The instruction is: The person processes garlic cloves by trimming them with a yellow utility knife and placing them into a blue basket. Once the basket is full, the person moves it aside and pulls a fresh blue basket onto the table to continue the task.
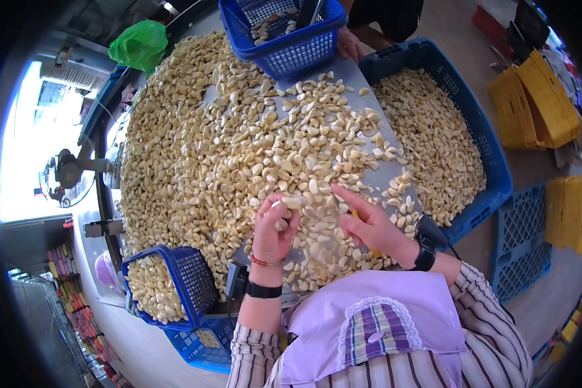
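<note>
Peeled garlic cloves [194,149] lie in a thick layer over the metal table [385,174]. My left hand [275,229] is closed, with a pale garlic clove [292,202] pinched at the fingertips. Another clove seems tucked lower in its fingers. To the right, my right hand [370,223] is curled round a yellow-handled tool [376,253], its index finger stretched toward the left. The tool's working end is too small to make out. Both hands are just above the cloves at the near side of the table, apart from each other.
A blue crate [498,165] full of cloves stands at right. One blue basket [197,278] of cloves is at near left; another basket [291,55] sits at the far edge, beside another person's hand [349,45]. A fan [71,171] stands left, yellow crates [537,103] right.
</note>
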Motion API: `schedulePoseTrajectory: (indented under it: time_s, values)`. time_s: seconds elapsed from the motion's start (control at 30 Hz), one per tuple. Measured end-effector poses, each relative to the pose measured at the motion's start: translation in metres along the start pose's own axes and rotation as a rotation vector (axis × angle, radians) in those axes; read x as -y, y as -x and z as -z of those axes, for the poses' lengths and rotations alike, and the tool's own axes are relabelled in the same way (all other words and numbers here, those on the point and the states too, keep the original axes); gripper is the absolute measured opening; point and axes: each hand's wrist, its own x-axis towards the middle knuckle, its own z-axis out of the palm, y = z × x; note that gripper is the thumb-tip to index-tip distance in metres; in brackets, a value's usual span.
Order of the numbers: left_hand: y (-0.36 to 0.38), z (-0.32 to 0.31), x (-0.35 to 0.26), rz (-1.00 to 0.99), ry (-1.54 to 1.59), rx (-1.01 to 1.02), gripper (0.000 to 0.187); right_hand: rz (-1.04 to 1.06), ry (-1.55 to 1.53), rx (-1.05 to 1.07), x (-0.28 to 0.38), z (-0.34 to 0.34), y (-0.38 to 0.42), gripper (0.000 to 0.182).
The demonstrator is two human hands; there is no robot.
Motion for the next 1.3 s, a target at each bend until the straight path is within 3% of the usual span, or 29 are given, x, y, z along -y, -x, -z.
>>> schedulePoseTrajectory:
  time_s: [0.1, 0.2, 0.3, 0.5, 0.57, 0.63, 0.7, 0.77, 0.83, 1.1, 1.2, 1.3]
  values:
    - [0.013, -0.003, 0.007, -0.007, 0.071, 0.045, 0.016, -0.009, 0.126, 0.052, -0.001, -0.005, 0.003, 0.058]
    - [0.024, -0.012, 0.007, 0.024, -0.181, 0.001, 0.02, 0.087, 0.299, 0.102, -0.005, -0.005, 0.004, 0.061]
    - [0.03, -0.017, 0.007, 0.004, -0.144, 0.073, 0.023, 0.222, 0.321, 0.139, 0.002, -0.01, 0.005, 0.063]
    - [0.038, -0.015, 0.013, -0.026, 0.069, 0.158, 0.025, -0.003, 0.271, 0.164, 0.014, -0.012, 0.01, 0.064]
    - [0.041, -0.013, 0.016, 0.052, -0.016, 0.059, 0.022, -0.118, 0.175, 0.233, 0.022, -0.013, 0.012, 0.064]
    - [0.046, -0.022, 0.02, -0.017, -0.016, -0.014, 0.016, -0.139, 0.2, 0.288, 0.021, -0.013, 0.012, 0.064]
    - [0.052, -0.023, 0.016, 0.083, -0.327, -0.07, 0.012, -0.155, 0.226, 0.364, 0.018, -0.014, 0.01, 0.064]
    - [0.056, -0.027, 0.017, 0.035, -0.381, -0.042, 0.013, -0.221, 0.09, 0.397, 0.014, -0.015, 0.01, 0.064]
    - [0.058, -0.028, 0.018, -0.031, -0.372, -0.041, 0.014, -0.248, 0.133, 0.442, 0.014, -0.019, 0.008, 0.063]
    - [0.068, -0.021, 0.022, -0.033, -0.251, -0.038, 0.022, -0.206, -0.002, 0.297, -0.005, -0.024, 0.016, 0.06]
    - [0.079, -0.017, 0.021, 0.01, -0.175, 0.063, 0.02, -0.16, 0.046, 0.341, 0.017, -0.055, 0.017, 0.056]
    - [0.093, -0.011, 0.021, 0.09, 0.154, 0.178, 0.014, -0.107, 0.085, 0.352, -0.006, -0.039, 0.024, 0.053]
